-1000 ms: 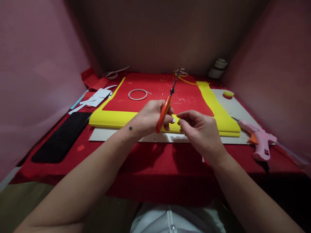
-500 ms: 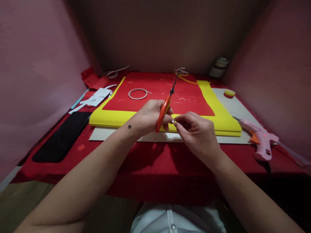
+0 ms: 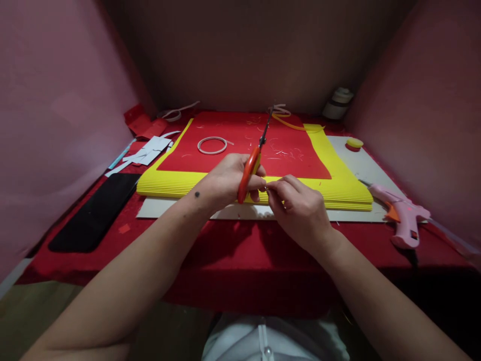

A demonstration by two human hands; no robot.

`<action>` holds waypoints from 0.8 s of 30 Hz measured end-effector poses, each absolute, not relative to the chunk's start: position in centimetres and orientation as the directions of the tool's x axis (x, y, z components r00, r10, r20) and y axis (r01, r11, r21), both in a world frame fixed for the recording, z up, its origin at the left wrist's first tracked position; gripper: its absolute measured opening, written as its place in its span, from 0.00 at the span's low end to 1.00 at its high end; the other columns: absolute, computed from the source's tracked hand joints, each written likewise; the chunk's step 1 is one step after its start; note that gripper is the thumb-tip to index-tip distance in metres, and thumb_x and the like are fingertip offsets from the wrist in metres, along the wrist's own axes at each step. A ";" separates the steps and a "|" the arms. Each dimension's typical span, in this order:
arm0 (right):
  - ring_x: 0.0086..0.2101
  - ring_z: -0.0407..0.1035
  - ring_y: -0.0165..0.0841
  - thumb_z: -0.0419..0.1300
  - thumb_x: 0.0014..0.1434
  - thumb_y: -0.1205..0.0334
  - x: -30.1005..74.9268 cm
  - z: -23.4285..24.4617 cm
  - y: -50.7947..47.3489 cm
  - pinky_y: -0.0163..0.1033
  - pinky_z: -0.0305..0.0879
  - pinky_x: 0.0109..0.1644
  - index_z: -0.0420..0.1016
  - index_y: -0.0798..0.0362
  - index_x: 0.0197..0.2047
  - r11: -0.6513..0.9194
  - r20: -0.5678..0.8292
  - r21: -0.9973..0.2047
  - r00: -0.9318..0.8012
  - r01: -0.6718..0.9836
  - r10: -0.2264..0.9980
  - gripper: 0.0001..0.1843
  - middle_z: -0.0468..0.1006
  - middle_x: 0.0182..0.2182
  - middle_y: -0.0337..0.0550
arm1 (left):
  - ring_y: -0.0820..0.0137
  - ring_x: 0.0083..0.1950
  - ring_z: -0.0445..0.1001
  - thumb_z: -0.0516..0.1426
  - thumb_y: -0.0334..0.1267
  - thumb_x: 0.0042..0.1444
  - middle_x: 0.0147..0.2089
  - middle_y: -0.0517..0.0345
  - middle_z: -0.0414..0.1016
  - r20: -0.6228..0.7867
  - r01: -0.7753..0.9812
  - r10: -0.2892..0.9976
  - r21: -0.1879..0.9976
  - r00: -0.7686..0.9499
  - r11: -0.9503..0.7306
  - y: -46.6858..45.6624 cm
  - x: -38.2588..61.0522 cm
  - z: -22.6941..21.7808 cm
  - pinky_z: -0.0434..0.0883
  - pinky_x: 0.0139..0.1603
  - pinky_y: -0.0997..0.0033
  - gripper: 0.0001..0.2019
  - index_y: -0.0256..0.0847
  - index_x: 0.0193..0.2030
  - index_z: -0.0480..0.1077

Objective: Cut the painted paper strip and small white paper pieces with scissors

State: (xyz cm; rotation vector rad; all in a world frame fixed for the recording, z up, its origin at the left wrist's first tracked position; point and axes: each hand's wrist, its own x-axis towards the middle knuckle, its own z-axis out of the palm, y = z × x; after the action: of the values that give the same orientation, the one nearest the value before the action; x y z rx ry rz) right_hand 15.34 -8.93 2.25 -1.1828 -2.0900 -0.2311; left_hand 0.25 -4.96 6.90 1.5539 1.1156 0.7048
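My left hand [image 3: 235,178] is closed around the orange handles of the scissors [image 3: 249,173], whose dark blades point up and away. Its fingertips meet those of my right hand [image 3: 300,205] above the front edge of the yellow corrugated sheet [image 3: 180,188]. My right hand is closed in a pinch. A tiny whitish bit shows where the fingertips meet, mostly hidden, and its kind is unclear. Beyond my hands a red sheet [image 3: 233,163] lies on the yellow one, bearing a coiled pale paper strip [image 3: 212,152] and thin scattered trimmings.
A pink glue gun [image 3: 408,215] lies at the right. At the left are a black phone [image 3: 93,213] and white paper pieces [image 3: 154,150]. A small yellow-and-red disc [image 3: 354,144] sits on the grey board [image 3: 372,160]. A white bottle [image 3: 338,105] stands at the back right.
My right fingers have closed further over the small white piece, so less of it shows. The scissors and both hands have shifted slightly left.
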 end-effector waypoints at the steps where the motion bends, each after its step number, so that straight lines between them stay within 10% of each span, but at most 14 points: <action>1: 0.28 0.67 0.30 0.50 0.60 0.67 15.3 2.3 -8.9 0.35 0.62 0.33 0.73 0.56 0.31 0.567 0.663 -0.222 -0.304 0.793 0.684 0.12 0.74 0.27 0.46 | 0.74 0.22 0.70 0.58 0.31 0.43 0.20 0.62 0.68 -0.095 0.304 0.910 0.952 0.403 -0.036 -5.0 0.2 6.9 0.63 0.21 0.77 0.06 0.37 0.30 0.65; 5: 0.24 0.66 0.28 0.54 0.57 0.65 15.6 3.0 -8.9 0.34 0.62 0.29 0.73 0.55 0.30 0.493 0.548 -0.622 -0.112 0.608 0.829 0.08 0.73 0.24 0.41 | 0.73 0.23 0.70 0.57 0.32 0.45 0.20 0.60 0.69 -0.069 0.355 0.906 0.930 0.418 -0.093 -5.0 -0.1 7.2 0.63 0.21 0.77 0.04 0.37 0.30 0.67; 9: 0.17 0.61 0.24 0.58 0.54 0.58 16.0 3.7 -8.6 0.32 0.58 0.21 0.71 0.56 0.28 0.154 0.145 -0.969 -0.056 0.193 0.988 0.09 0.71 0.18 0.36 | 0.76 0.23 0.69 0.57 0.31 0.44 0.20 0.61 0.69 -0.033 0.366 0.934 0.925 0.356 -0.107 -5.2 -0.1 7.9 0.61 0.21 0.79 0.05 0.36 0.30 0.66; 16: 0.15 0.60 0.23 0.62 0.48 0.59 16.0 4.1 -8.5 0.30 0.54 0.16 0.69 0.56 0.22 -0.057 -0.056 -0.998 -0.117 -0.005 0.992 0.10 0.70 0.17 0.36 | 0.78 0.22 0.66 0.60 0.32 0.41 0.22 0.64 0.66 -0.056 0.337 0.920 0.938 0.389 -0.085 -5.5 0.5 7.8 0.61 0.21 0.79 0.09 0.36 0.31 0.65; 24: 0.19 0.65 0.26 0.58 0.53 0.60 17.4 4.4 -8.3 0.32 0.60 0.22 0.75 0.58 0.28 0.162 0.131 -0.924 -0.110 0.345 0.985 0.10 0.74 0.19 0.41 | 0.76 0.21 0.65 0.57 0.30 0.40 0.20 0.62 0.64 -0.163 0.482 0.894 0.874 0.417 -0.065 -5.2 -0.4 7.4 0.59 0.20 0.76 0.06 0.38 0.27 0.63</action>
State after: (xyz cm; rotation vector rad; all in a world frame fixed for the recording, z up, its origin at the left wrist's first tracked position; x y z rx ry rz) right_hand 17.44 -8.26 4.43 -1.3084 -1.6027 0.9648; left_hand -0.43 -5.21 7.40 1.7045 1.2089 0.5338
